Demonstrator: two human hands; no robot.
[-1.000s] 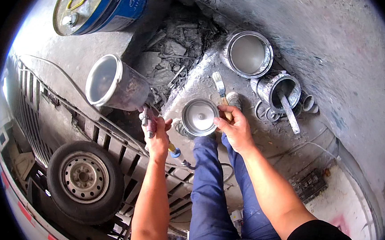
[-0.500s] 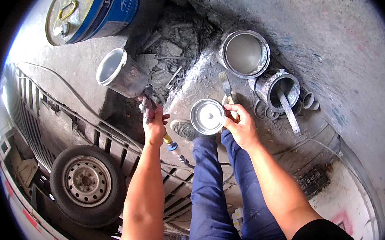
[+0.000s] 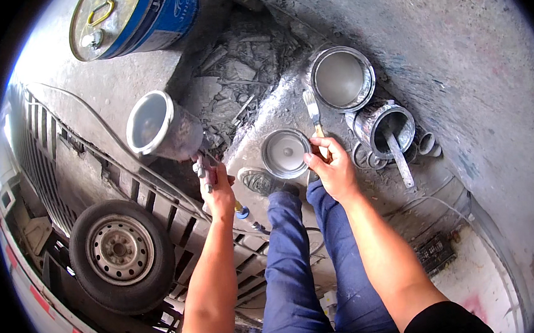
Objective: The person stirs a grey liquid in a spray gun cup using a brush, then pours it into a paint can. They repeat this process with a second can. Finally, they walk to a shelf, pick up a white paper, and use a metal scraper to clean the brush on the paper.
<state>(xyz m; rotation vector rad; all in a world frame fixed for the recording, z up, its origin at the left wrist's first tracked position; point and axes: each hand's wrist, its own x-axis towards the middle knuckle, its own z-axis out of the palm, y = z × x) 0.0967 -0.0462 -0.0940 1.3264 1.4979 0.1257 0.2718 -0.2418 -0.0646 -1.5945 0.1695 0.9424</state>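
Observation:
My left hand [image 3: 219, 191] is wrapped round the grip of a spray gun [image 3: 205, 171]. A grey cup [image 3: 181, 134] is fixed to the gun, tilted with its open mouth toward the upper left. In my right hand [image 3: 340, 172], thumb and fingers pinch the rim of a round, pale-coated lid [image 3: 286, 155]. A paintbrush [image 3: 315, 115] with a wooden handle passes between the same fingers, bristles pointing away from me. The lid is held level, apart from the cup. Below the gun a hose coupling [image 3: 242, 212] hangs.
Beyond my right hand stand an open can of grey paint [image 3: 339, 80] and a smaller can [image 3: 375, 125] with a stir stick [image 3: 400, 160]. A blue drum [image 3: 145, 20] lies far left, rubble [image 3: 242, 75] beside it. A wheel [image 3: 121, 257] and hoses [image 3: 100, 125] are at left.
The gun and cup have dipped slightly, and the cup's mouth faces me more. My right hand has shifted the lid and brush a little farther away; the lid's glare is gone.

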